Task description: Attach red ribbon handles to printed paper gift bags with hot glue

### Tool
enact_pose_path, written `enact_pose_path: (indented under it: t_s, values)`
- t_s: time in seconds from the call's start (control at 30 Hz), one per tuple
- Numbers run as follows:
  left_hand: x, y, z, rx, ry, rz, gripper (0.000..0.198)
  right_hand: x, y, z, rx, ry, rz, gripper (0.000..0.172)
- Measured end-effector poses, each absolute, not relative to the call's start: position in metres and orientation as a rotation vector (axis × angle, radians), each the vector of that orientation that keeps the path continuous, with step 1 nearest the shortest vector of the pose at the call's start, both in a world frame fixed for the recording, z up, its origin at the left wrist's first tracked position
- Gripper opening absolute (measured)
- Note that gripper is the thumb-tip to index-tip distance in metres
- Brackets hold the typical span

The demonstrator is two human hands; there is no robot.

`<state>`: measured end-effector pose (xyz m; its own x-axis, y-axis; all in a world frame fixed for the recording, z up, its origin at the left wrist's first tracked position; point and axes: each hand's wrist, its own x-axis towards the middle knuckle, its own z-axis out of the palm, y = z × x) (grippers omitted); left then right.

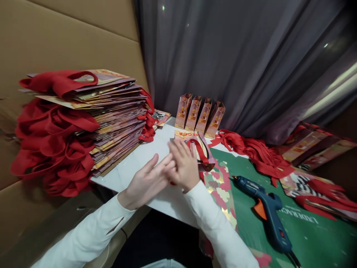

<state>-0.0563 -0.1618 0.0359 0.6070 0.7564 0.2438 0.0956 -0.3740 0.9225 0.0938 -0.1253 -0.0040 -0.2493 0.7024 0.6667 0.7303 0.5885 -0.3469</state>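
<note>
A flat paper gift bag (199, 147) with a red ribbon handle lies on the white table (139, 160). My right hand (184, 165) rests just left of it, fingers stretched out and touching its edge and handle. My left hand (147, 182) lies beside the right one, fingers extended and touching the right hand's fingers. Neither hand grips anything. Both arms wear white sleeves.
A tall stack of flat bags with red handles (106, 115) sits at the left. Several upright bags (200, 115) stand at the back by a grey curtain. Loose red ribbons (256, 152), a blue glue gun (267, 208) on a green mat (315, 238), and more bags (312, 186) lie right.
</note>
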Motion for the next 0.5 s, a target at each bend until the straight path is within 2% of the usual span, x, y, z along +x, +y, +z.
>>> enact_pose_path:
  t_s: [0.1, 0.17, 0.27, 0.33, 0.5]
  values:
    - [-0.059, -0.173, 0.044, 1.445, 0.413, 0.696, 0.077, 0.116, -0.116, -0.003, -1.265, -1.584, 0.351, 0.050]
    - [-0.052, -0.178, 0.043, 1.255, 0.279, 0.685, 0.080, 0.123, -0.124, 0.002, -1.187, -1.432, 0.475, 0.044]
    - [-0.043, -0.178, 0.039, 0.996, 0.157, 0.722, 0.082, 0.121, -0.152, 0.020, -0.998, -1.384, 0.508, 0.034]
    - [-0.039, -0.178, 0.039, 0.867, 0.117, 0.737, 0.082, 0.117, -0.175, 0.033, -0.936, -1.360, 0.517, 0.033]
    - [-0.027, -0.183, 0.041, 0.797, 0.253, 0.759, 0.072, 0.102, -0.213, 0.041, -0.926, -1.578, 0.264, 0.045]
